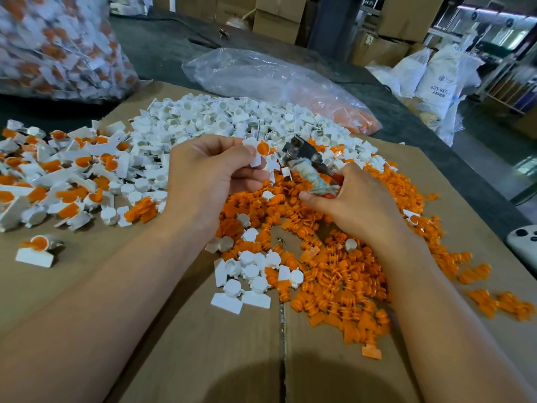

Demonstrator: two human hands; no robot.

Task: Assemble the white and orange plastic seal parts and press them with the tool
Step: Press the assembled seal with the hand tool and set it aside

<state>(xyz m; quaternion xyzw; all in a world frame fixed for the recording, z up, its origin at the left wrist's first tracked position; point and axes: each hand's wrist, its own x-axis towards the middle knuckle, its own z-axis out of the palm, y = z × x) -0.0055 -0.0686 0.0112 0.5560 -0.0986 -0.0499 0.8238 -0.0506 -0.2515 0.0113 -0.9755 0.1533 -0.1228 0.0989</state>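
Work surface: flattened cardboard sheet (145, 344) on a dark grey tabletop (162, 50)
Back: stacked brown cartons (276, 18), dark column (331, 21) between the stacks
Right: white printed sacks (436, 80) on the floor, metal railing (505, 91) behind
Light: brightest upper right

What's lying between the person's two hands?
In the head view, loose orange parts with a few white parts mixed in lie on the cardboard between the left hand, holding a seal, and right hand, holding the tool.

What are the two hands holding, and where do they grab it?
The left hand pinches a white and orange seal by its white tab. The right hand grips the pressing tool by its cloth-wrapped handles.
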